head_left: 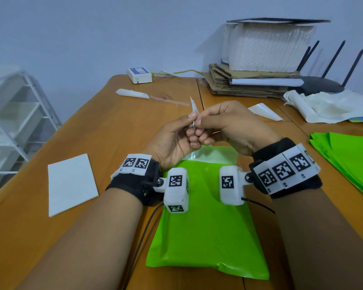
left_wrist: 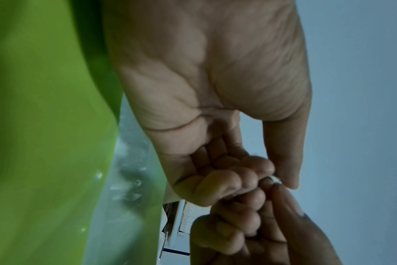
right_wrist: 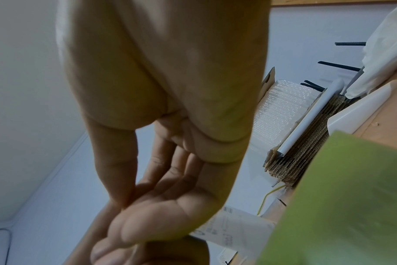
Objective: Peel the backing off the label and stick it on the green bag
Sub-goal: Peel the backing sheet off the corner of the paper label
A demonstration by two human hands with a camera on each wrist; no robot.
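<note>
A small white label [head_left: 194,107] stands edge-on above the table, pinched at its lower end by both hands. My left hand [head_left: 192,120] grips it with thumb and forefinger from the left; my right hand [head_left: 198,122] pinches it from the right, fingers curled. In the left wrist view only a sliver of the label [left_wrist: 276,180] shows between the fingertips. In the right wrist view the printed label [right_wrist: 233,227] hangs past the hand. The green bag [head_left: 208,222] lies flat on the wooden table beneath my wrists, its clear flap toward the hands.
A white foam sheet [head_left: 71,183] lies at the left. A stack of green bags [head_left: 348,158] sits at the right edge. Peeled backing strips [head_left: 132,93] [head_left: 264,114], crumpled white paper [head_left: 327,107], cardboard with bubble wrap [head_left: 258,80] and a router [head_left: 323,83] crowd the far side.
</note>
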